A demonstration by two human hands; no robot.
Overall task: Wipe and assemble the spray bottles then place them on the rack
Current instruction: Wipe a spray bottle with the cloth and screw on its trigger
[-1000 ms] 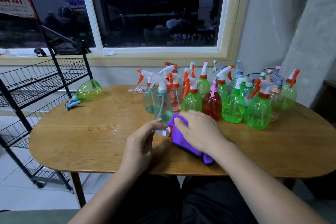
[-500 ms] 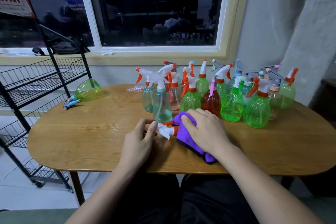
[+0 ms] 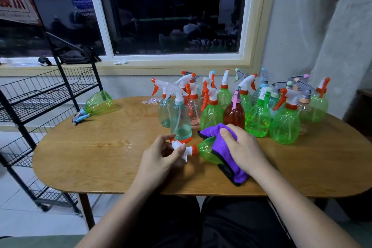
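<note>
Green translucent plastic, bulbous: one spray bottle (image 3: 207,152) lies sideways on the wooden table (image 3: 90,147). Its white trigger head (image 3: 181,146) is pinched by the left hand (image 3: 161,159). The right hand (image 3: 241,147), fingers curled, grips a fuzzy purple cloth (image 3: 209,130) round the body. Behind stand perhaps sixteen upright bottles (image 3: 237,110), overlapping. One more green bottle (image 3: 98,101) lies beside the wire rack (image 3: 40,94).

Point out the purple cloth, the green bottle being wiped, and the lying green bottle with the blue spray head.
purple cloth (image 3: 211,131), head view, its bunched upper fold.
green bottle being wiped (image 3: 208,152), head view, its bare shoulder.
lying green bottle with the blue spray head (image 3: 98,102), head view, mid-body.
</note>
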